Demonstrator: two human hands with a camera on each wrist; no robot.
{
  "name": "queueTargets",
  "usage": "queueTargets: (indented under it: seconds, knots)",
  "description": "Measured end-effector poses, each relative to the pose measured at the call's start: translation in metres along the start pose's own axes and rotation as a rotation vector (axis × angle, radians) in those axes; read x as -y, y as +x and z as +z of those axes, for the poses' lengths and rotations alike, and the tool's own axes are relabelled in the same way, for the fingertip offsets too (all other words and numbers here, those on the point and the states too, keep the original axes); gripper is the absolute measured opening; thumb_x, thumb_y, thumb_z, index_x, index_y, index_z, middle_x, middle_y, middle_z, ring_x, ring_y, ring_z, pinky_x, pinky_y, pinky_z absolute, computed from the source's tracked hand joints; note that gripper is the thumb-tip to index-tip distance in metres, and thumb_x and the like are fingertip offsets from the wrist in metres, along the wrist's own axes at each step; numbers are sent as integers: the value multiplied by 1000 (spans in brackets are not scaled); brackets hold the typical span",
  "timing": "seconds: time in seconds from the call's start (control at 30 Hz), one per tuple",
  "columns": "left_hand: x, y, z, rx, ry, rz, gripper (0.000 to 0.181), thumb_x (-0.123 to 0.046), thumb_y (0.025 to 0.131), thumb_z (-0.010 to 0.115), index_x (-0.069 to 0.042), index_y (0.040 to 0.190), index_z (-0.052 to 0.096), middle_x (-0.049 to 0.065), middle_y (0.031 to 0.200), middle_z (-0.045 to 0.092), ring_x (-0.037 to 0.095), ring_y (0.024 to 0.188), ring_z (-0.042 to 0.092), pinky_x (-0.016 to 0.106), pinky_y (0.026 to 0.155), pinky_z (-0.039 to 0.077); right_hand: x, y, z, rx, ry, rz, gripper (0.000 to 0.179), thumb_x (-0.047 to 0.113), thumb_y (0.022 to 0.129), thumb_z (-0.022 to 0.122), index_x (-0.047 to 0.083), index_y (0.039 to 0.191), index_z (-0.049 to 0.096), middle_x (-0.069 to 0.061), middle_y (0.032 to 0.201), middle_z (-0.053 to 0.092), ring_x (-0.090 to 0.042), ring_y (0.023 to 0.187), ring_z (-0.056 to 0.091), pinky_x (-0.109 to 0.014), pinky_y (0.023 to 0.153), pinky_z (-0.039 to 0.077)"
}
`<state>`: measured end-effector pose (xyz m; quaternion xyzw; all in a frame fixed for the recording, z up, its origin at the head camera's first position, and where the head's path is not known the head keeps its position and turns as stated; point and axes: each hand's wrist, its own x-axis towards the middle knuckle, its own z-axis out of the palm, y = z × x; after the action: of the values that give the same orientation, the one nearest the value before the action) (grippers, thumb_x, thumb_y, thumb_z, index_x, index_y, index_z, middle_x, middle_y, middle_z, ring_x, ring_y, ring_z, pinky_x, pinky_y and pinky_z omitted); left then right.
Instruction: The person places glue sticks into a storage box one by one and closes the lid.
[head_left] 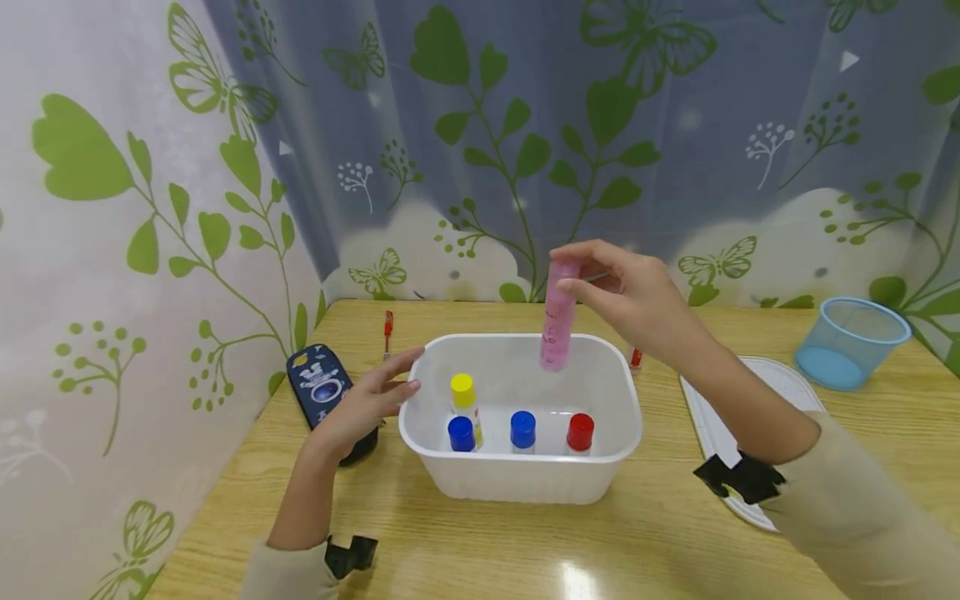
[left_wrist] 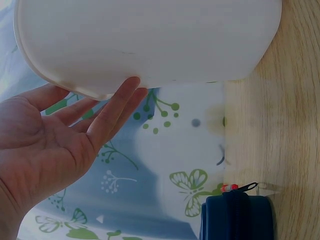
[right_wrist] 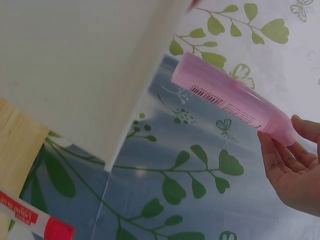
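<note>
My right hand [head_left: 630, 287] pinches the top end of a pink translucent tube [head_left: 557, 333], held nearly upright over the back right of a white tub [head_left: 525, 482]. In the right wrist view the pink tube shows a barcode and small print. Inside the tub stand a yellow-capped glue stick [head_left: 464, 392], two blue-capped items [head_left: 522, 427] and a red-capped one [head_left: 580, 432]; their lower parts are hidden by the front wall. My left hand [head_left: 371, 404] touches the tub's left rim with fairly straight fingers, its palm showing in the left wrist view.
A dark astronaut pencil case [head_left: 318, 387] lies left of the tub, with a red pen [head_left: 388, 329] behind it. On the right are a white board [head_left: 780, 383] and a blue translucent basket [head_left: 851, 342]. A red-capped liquid glue bottle [right_wrist: 30, 217] lies beside the tub. Patterned curtains hang behind.
</note>
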<state>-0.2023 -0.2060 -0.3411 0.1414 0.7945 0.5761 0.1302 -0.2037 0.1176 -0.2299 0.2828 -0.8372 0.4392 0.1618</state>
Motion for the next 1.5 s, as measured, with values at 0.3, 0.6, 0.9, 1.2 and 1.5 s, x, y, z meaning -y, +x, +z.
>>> queueTargets:
  seconds: [0.3,0.6,0.9,1.2,1.5]
  knots:
    - [0,0,-1,-1,11,13,56,-27,96,51,-14,145,28,13,145,27,35,125,35,52,95,35,-2,2,25,57,21,3,30,11,88,63,6,117,60,-4,102,63,-17,87,60,-31,76,51]
    - [0,0,-1,-1,7,16,55,-26,96,51,-13,145,28,14,145,27,35,125,35,53,95,34,-11,2,45,84,53,25,31,10,86,66,4,116,61,-4,100,64,-17,90,59,-32,78,51]
    - [0,-1,-1,-4,1,12,55,-25,96,51,-13,145,28,13,145,27,35,125,35,54,96,34,-23,-2,67,122,47,29,30,9,85,67,2,113,62,-4,97,64,-18,90,60,-32,77,51]
    - [-2,-1,0,-5,1,1,56,-27,96,51,-13,145,28,13,145,26,35,125,36,53,95,35,-36,-12,83,190,92,56,31,7,85,66,-1,114,61,-8,103,64,-21,92,60,-31,78,51]
    - [0,0,-1,-6,13,-2,56,-28,95,51,-14,145,29,13,145,27,35,125,36,52,95,36,-45,-20,91,274,66,106,30,8,86,65,2,116,60,-8,107,63,-22,95,60,-32,82,49]
